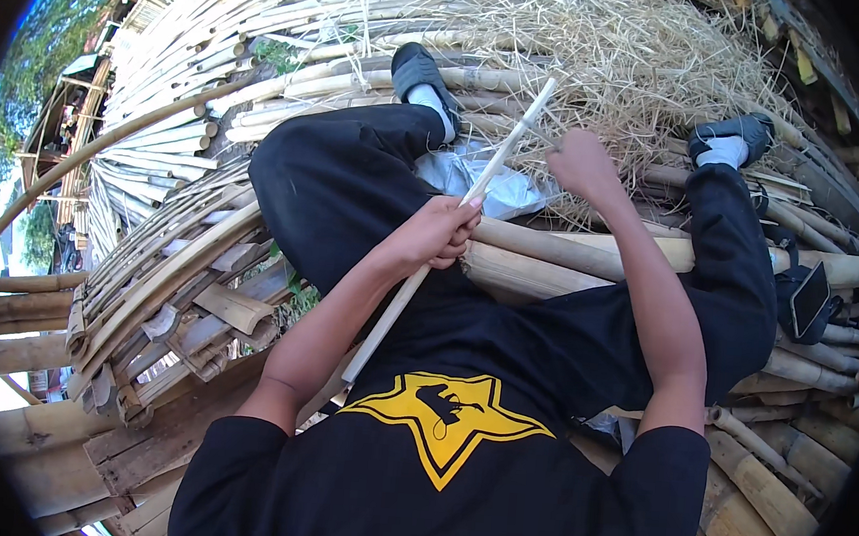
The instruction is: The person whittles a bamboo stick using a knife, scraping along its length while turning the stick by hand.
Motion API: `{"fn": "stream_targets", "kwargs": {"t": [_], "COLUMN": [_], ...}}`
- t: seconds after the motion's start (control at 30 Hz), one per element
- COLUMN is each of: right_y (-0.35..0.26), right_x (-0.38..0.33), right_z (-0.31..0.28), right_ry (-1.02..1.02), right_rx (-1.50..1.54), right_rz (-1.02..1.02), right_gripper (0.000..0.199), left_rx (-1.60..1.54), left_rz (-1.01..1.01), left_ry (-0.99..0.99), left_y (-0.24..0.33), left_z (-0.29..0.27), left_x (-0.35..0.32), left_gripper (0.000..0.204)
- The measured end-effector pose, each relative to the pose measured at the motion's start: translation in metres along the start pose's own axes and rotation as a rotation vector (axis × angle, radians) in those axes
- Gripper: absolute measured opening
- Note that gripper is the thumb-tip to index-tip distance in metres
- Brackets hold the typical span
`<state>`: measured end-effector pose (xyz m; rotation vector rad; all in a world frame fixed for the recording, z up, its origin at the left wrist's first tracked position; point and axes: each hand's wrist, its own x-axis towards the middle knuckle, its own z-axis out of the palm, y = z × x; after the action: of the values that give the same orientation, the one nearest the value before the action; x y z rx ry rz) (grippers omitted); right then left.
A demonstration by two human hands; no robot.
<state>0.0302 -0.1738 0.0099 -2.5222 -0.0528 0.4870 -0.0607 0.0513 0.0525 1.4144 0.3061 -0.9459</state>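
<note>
My left hand is closed around a pale bamboo strip. The strip slants from near my belly up and away to the right, past my left knee. My right hand is closed on a knife, its handle hidden in the fist. The thin grey knife blade meets the strip near its far end. Beneath the strip, between my legs, lies a crumpled whitish plastic sheet. Just under my hands runs a thick bamboo pole.
Thin bamboo shavings are heaped beyond my right hand. Stacked bamboo poles spread across the far left, with split bamboo pieces nearer. A dark pouch with a phone-like flat thing sits beside my right knee. A long curved pole arches at left.
</note>
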Motion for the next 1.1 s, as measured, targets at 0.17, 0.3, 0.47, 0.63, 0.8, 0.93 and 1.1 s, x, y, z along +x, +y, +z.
{"fn": "stream_targets", "kwargs": {"t": [0.17, 0.3, 0.47, 0.63, 0.8, 0.93, 1.1], "right_y": [-0.011, 0.009, 0.034, 0.151, 0.154, 0.055, -0.015], "right_x": [-0.027, -0.016, 0.016, 0.052, 0.048, 0.036, -0.016], "right_z": [0.026, 0.030, 0.038, -0.003, -0.014, -0.001, 0.021], "right_ry": [-0.031, 0.044, 0.024, 0.232, 0.303, 0.155, -0.068], "right_rx": [-0.054, -0.113, -0.208, -0.136, -0.042, 0.028, 0.008], "right_rz": [-0.028, -0.038, 0.026, 0.474, 0.432, 0.154, 0.007], "right_gripper": [0.026, 0.026, 0.024, 0.033, 0.037, 0.035, 0.031], "left_rx": [0.061, 0.042, 0.020, -0.044, -0.058, -0.089, -0.104], "left_rz": [0.008, -0.035, -0.081, -0.184, -0.081, -0.013, -0.002], "left_ry": [-0.023, -0.047, 0.034, -0.040, -0.005, 0.004, -0.040], "left_y": [0.006, 0.001, -0.014, -0.019, -0.015, -0.005, 0.006], "left_z": [0.004, 0.013, 0.006, 0.004, 0.003, -0.008, -0.010], "left_x": [0.011, 0.013, 0.007, -0.050, -0.040, -0.010, 0.006], "left_gripper": [0.036, 0.037, 0.036, 0.035, 0.037, 0.036, 0.036]}}
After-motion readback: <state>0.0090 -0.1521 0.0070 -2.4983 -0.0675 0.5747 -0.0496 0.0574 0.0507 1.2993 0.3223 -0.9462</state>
